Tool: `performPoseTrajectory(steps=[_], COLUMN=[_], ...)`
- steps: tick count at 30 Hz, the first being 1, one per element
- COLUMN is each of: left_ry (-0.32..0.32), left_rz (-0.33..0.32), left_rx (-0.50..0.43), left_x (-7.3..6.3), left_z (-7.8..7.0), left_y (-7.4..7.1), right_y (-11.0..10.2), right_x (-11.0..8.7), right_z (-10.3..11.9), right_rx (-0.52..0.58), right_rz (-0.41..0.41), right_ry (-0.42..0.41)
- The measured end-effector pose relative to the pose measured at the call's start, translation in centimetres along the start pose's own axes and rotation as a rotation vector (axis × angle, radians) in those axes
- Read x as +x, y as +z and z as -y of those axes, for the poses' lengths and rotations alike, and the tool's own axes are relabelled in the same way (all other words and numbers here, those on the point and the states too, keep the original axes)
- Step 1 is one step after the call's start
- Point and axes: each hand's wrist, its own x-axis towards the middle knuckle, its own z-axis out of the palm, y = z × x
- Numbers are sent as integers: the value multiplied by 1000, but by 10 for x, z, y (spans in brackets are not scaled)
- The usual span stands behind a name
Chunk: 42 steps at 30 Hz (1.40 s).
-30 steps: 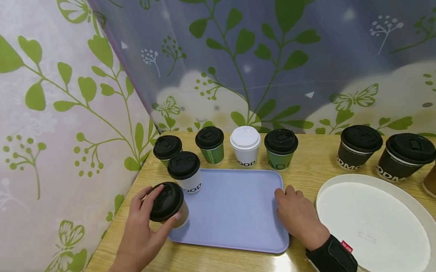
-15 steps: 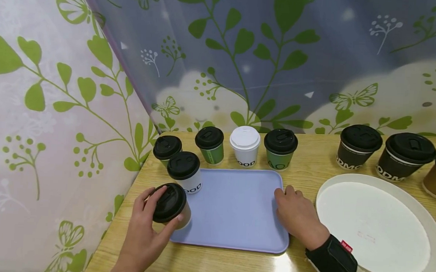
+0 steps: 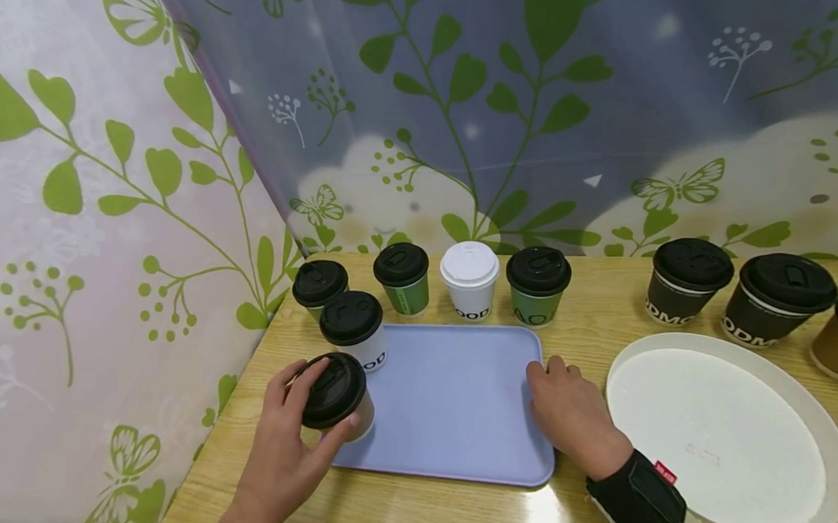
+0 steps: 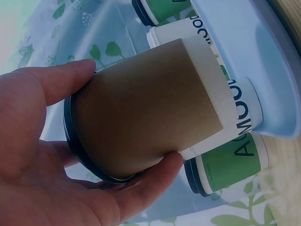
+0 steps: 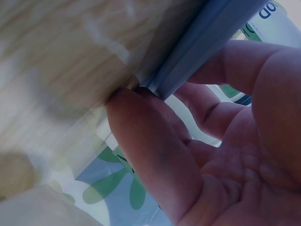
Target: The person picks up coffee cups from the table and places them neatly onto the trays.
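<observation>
A brown paper coffee cup (image 3: 339,392) with a black lid is in my left hand (image 3: 286,452), over the front left corner of the lilac-blue tray (image 3: 454,405). In the left wrist view the thumb and fingers wrap the lid end of this cup (image 4: 146,108); whether its base touches the tray I cannot tell. Just behind it a white cup (image 3: 353,331) with a black lid stands at the tray's back left. My right hand (image 3: 574,416) grips the tray's right edge, and the right wrist view shows the fingers (image 5: 150,146) bent around that rim (image 5: 202,47).
Behind the tray stand a green cup (image 3: 401,280), a white-lidded cup (image 3: 469,281) and another green cup (image 3: 537,287). One more black-lidded cup (image 3: 320,286) is at back left. A round white tray (image 3: 730,436) lies right, with dark cups (image 3: 690,280) behind it.
My left hand has shifted slightly to the right with the brown cup, further over the tray. The right hand and the tray stay in place.
</observation>
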Motion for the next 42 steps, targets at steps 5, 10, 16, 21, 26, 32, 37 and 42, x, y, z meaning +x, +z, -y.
performPoseTrajectory(steps=[5,10,16,21,26,32,37,42], left_ry=[19,19,15,31,24,26,28,2], left_rz=[14,30,42,43,57,67,50,57], left_rx=[-9,-17,-33,-42,-46,-49,-35,-22], left_x=[0,1,1,0,0,0,0,0], left_z=[-1,-2,-2,-2,-1,-1,1,3], left_y=[3,5,8,10,14,16,14,13], right_y=[-1,-1,-1,-1,-2,-2,-2,-3], right_x=[0,0,0,1,0,0,1,1], right_z=[0,0,0,0,0,0,0,1], right_rx=[2,1,-3,2,3,0,2,-3], right_rz=[15,10,9,15,17,24,40,46], right_ry=[8,2,2,4,4,5,9,14])
